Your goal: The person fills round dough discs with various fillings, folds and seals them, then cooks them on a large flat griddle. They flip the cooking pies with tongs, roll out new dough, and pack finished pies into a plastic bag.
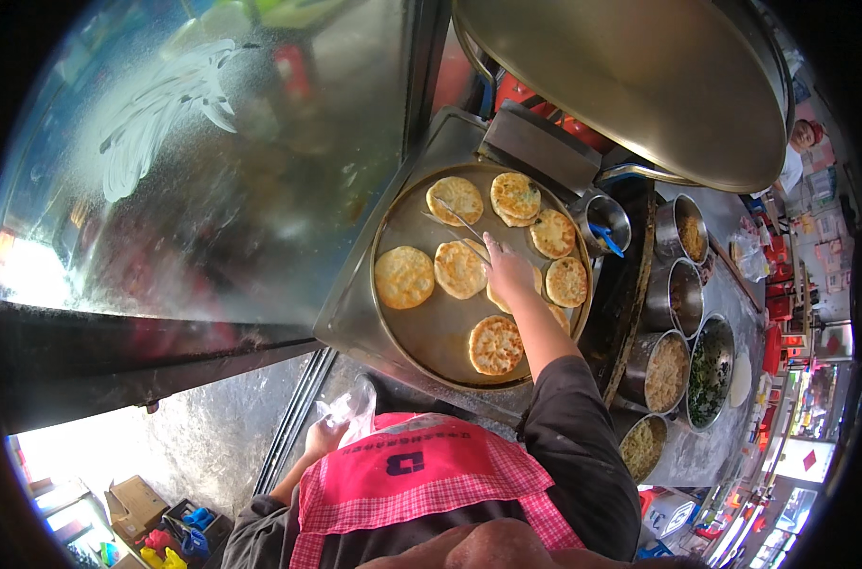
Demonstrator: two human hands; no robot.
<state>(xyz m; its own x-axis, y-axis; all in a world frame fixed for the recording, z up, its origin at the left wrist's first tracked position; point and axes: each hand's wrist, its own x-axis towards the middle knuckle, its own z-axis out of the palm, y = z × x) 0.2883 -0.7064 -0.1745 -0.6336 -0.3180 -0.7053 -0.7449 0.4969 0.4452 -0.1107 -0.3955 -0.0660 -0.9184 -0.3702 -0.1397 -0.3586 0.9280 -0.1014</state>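
Note:
My right hand (507, 269) reaches over a large round griddle pan (424, 334) and grips metal tongs (466, 226). The tongs' arms are spread, with their tips at a pale round flatbread (455, 200) near the pan's far left side; whether they touch it, I cannot tell. Several browned flatbreads lie around, among them one under the tongs (461, 272), one at the left (404, 277) and one near the front (496, 345). Some are partly hidden by my right hand and forearm. Down by my pink apron (409, 462), my left hand (324, 435) holds a clear plastic bag (356, 409).
A big metal lid (637, 78) stands raised behind the pan. Right of it are a metal pot with a blue-handled utensil (605, 238) and several filling containers, including a bowl of chopped greens (712, 373). A glass panel (260, 213) rises at left. A person (801, 142) is at far right.

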